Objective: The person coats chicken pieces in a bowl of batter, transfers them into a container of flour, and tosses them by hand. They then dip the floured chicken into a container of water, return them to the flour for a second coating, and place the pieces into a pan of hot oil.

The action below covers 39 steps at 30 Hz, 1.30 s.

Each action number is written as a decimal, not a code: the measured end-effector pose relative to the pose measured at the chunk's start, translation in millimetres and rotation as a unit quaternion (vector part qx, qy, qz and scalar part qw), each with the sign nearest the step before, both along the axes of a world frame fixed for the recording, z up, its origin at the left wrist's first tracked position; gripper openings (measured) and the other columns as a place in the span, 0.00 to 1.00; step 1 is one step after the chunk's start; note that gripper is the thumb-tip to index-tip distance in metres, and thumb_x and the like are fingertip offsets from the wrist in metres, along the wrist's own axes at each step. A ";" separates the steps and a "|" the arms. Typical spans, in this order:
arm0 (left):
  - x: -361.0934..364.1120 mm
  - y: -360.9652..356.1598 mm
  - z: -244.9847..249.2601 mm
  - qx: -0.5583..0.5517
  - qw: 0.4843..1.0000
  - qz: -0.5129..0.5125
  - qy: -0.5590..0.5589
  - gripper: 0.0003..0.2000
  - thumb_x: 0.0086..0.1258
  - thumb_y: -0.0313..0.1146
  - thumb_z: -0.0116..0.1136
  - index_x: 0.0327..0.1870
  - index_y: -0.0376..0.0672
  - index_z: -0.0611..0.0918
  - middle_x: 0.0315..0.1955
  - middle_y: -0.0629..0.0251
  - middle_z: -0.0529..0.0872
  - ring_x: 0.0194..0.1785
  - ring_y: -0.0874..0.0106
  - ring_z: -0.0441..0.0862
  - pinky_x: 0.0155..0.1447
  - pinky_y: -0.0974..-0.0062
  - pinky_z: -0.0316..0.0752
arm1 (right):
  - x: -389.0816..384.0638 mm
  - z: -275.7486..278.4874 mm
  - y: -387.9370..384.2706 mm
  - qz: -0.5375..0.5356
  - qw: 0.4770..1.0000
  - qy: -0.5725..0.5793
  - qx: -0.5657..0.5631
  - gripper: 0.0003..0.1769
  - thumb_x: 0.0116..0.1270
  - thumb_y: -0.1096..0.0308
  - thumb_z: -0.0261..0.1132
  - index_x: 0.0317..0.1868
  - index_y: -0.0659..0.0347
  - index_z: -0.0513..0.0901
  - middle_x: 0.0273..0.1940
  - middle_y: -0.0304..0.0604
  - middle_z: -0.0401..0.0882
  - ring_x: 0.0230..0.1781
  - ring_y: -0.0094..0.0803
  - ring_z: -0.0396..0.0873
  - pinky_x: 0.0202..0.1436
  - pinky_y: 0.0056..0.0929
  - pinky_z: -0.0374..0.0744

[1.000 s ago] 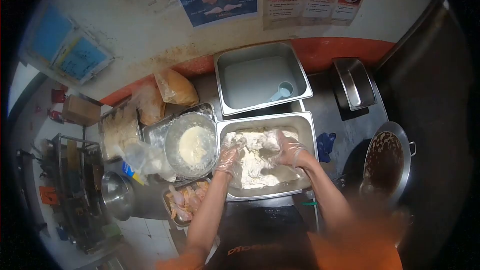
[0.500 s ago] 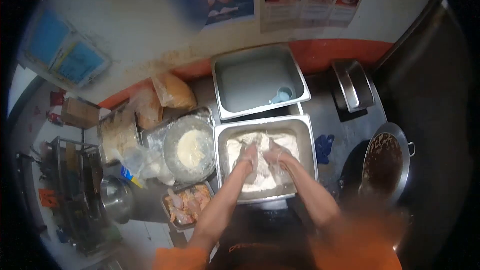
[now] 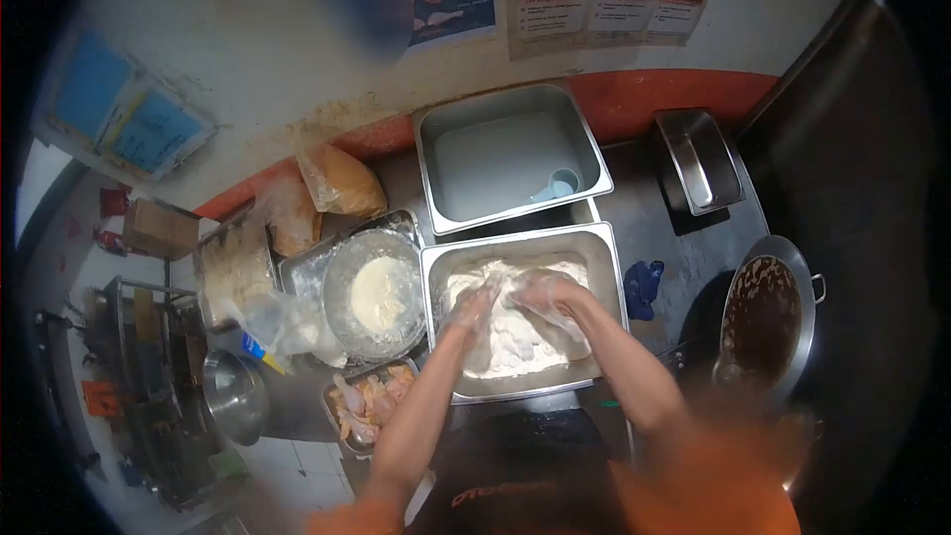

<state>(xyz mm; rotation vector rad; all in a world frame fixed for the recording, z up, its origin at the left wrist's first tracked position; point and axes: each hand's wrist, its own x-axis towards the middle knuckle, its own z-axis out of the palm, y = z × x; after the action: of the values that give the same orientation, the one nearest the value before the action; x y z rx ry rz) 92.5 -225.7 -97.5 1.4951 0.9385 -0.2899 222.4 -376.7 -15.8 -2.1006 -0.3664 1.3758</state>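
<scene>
Both hands are in thin clear gloves inside a deep steel pan (image 3: 616,297) of white flour (image 3: 517,345). My left hand (image 3: 477,305) reaches in at the left, its fingers together and curved into the flour. From the right, my right hand (image 3: 547,292) bends inward, fingers cupped round flour near the far wall. A pale clump of flour shows between the fingertips of the two hands. Anything else buried in the flour is hidden.
Behind stands a steel pan (image 3: 426,144) of cloudy liquid with a pale blue scoop (image 3: 564,181). Left are a bowl of batter (image 3: 376,297) and a tray of raw chicken (image 3: 362,401). Right are a wok (image 3: 804,337), a blue cloth (image 3: 644,289) and a lidded steel container (image 3: 698,159).
My hands have shifted slightly, the right one up and turned more inward, the left one a little to the left. The flour between them has been stirred.
</scene>
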 end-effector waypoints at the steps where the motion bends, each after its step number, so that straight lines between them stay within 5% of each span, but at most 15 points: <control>1: -14.2 7.0 -3.3 0.021 0.997 -0.074 -0.003 0.31 0.75 0.56 0.46 0.61 0.33 0.76 0.54 0.46 0.81 0.57 0.59 0.78 0.62 0.63 0.70 | -3.5 26.4 -11.2 0.024 0.999 -0.009 0.019 0.33 0.61 0.46 0.69 0.56 0.67 0.82 0.50 0.55 0.84 0.47 0.42 0.82 0.54 0.38 0.79; 5: -60.3 5.1 48.5 0.135 0.937 -0.317 0.056 0.32 0.78 0.53 0.42 0.75 0.39 0.63 0.69 0.47 0.70 0.71 0.59 0.68 0.74 0.68 0.60 | -11.9 -7.3 -54.7 0.098 0.986 -0.131 -0.041 0.37 0.61 0.46 0.68 0.64 0.64 0.77 0.57 0.55 0.82 0.54 0.40 0.81 0.60 0.36 0.78; 6: -62.4 -9.5 41.9 0.107 0.970 -0.203 0.079 0.34 0.76 0.56 0.44 0.72 0.35 0.67 0.64 0.45 0.75 0.68 0.56 0.72 0.72 0.66 0.64 | -18.5 -88.0 -60.1 0.115 0.979 -0.078 -0.148 0.38 0.62 0.48 0.69 0.68 0.61 0.74 0.57 0.53 0.83 0.60 0.33 0.79 0.62 0.35 0.76; 7: -53.5 -21.8 44.4 0.065 0.985 -0.131 0.090 0.36 0.74 0.58 0.47 0.73 0.36 0.66 0.66 0.46 0.72 0.68 0.56 0.71 0.72 0.64 0.64 | -40.2 -128.6 -72.0 0.004 1.000 0.023 -0.015 0.40 0.62 0.49 0.71 0.71 0.59 0.72 0.58 0.51 0.82 0.60 0.32 0.78 0.63 0.35 0.76; 10: -23.7 -45.5 81.6 -0.155 0.981 0.039 0.112 0.42 0.69 0.62 0.54 0.76 0.40 0.62 0.72 0.47 0.65 0.69 0.57 0.69 0.71 0.60 0.64 | -64.6 -14.7 -40.8 -0.230 0.949 0.195 0.090 0.56 0.61 0.51 0.75 0.80 0.60 0.50 0.65 0.53 0.76 0.66 0.40 0.72 0.67 0.37 0.74; 11: -26.8 -45.7 64.9 -0.235 0.969 0.065 0.023 0.39 0.68 0.59 0.58 0.73 0.39 0.69 0.70 0.51 0.70 0.68 0.60 0.71 0.70 0.61 0.66 | -66.9 -42.2 -35.7 -0.168 0.979 0.085 0.081 0.63 0.55 0.50 0.77 0.80 0.61 0.45 0.65 0.61 0.73 0.68 0.45 0.71 0.70 0.37 0.71; 17: -23.4 1.3 57.3 0.186 0.951 -0.200 0.141 0.27 0.70 0.53 0.57 0.61 0.42 0.79 0.52 0.55 0.85 0.47 0.62 0.84 0.49 0.61 0.80 | -58.7 51.4 -38.4 -0.046 0.993 -0.101 0.051 0.63 0.45 0.46 0.77 0.78 0.64 0.55 0.71 0.69 0.63 0.73 0.53 0.65 0.75 0.35 0.65; 21: -62.3 44.4 5.0 -0.063 0.995 -0.076 -0.028 0.25 0.71 0.56 0.53 0.58 0.44 0.79 0.40 0.61 0.87 0.37 0.66 0.85 0.40 0.69 0.80 | -63.2 -6.7 -38.3 -0.040 0.964 -0.244 0.095 0.61 0.49 0.40 0.72 0.77 0.64 0.57 0.68 0.64 0.69 0.69 0.54 0.70 0.72 0.35 0.69; 23: -49.3 28.4 46.5 -0.186 0.978 0.099 0.010 0.25 0.71 0.56 0.52 0.56 0.45 0.79 0.40 0.62 0.86 0.36 0.71 0.84 0.37 0.74 0.79 | -21.3 27.2 -40.3 -0.028 0.992 -0.108 -0.058 0.60 0.52 0.40 0.71 0.78 0.64 0.55 0.69 0.63 0.68 0.70 0.53 0.69 0.71 0.36 0.69; 25: -29.9 6.3 11.9 -0.030 0.992 0.124 0.004 0.24 0.76 0.53 0.48 0.58 0.42 0.81 0.47 0.54 0.85 0.45 0.62 0.84 0.43 0.67 0.80 | -9.4 -46.5 -45.6 -0.037 0.994 -0.083 -0.069 0.63 0.50 0.43 0.73 0.78 0.67 0.52 0.69 0.66 0.68 0.70 0.53 0.69 0.72 0.35 0.67; 27: -0.5 3.8 -45.6 0.113 0.987 -0.078 0.083 0.33 0.72 0.61 0.51 0.66 0.41 0.77 0.57 0.54 0.83 0.58 0.58 0.79 0.64 0.64 0.71 | -30.7 -52.8 -27.1 -0.065 0.995 -0.076 0.013 0.64 0.49 0.45 0.75 0.78 0.68 0.51 0.68 0.67 0.68 0.69 0.53 0.70 0.71 0.35 0.68; 30: 16.8 -40.3 71.2 -0.145 0.982 0.101 -0.065 0.33 0.69 0.57 0.59 0.68 0.41 0.75 0.64 0.60 0.77 0.59 0.65 0.76 0.61 0.65 0.72 | -39.6 5.1 -10.0 -0.062 0.996 -0.042 0.048 0.65 0.48 0.46 0.76 0.78 0.68 0.50 0.69 0.66 0.67 0.69 0.52 0.69 0.72 0.35 0.67; 33: -3.1 -16.0 42.6 -0.333 0.916 0.184 -0.126 0.26 0.74 0.50 0.53 0.66 0.42 0.76 0.60 0.62 0.80 0.61 0.67 0.75 0.64 0.64 0.71 | -45.5 5.3 -28.3 -0.046 0.985 -0.084 0.147 0.61 0.52 0.55 0.77 0.78 0.68 0.50 0.70 0.64 0.67 0.69 0.47 0.71 0.71 0.34 0.70; 35: -21.6 -5.5 66.4 -0.291 0.934 0.190 -0.082 0.27 0.74 0.51 0.51 0.67 0.43 0.75 0.60 0.62 0.80 0.63 0.67 0.74 0.66 0.64 0.69 | -39.1 52.6 -50.2 -0.212 0.922 0.219 0.239 0.61 0.57 0.53 0.76 0.79 0.67 0.46 0.74 0.63 0.60 0.74 0.49 0.63 0.77 0.40 0.63; 39: -28.9 -6.7 17.1 -0.198 0.970 0.132 -0.048 0.25 0.75 0.49 0.50 0.65 0.43 0.75 0.61 0.60 0.78 0.67 0.68 0.71 0.72 0.63 0.64 | -29.5 -49.2 -67.6 -0.144 0.982 0.112 0.050 0.56 0.58 0.66 0.74 0.79 0.65 0.47 0.66 0.57 0.73 0.61 0.40 0.78 0.59 0.30 0.80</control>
<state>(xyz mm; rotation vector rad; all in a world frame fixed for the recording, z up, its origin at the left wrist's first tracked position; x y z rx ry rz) 63.6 -232.4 -80.4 0.9984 0.9267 -0.1948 192.9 -444.3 -65.0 -1.8109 -0.0365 1.3706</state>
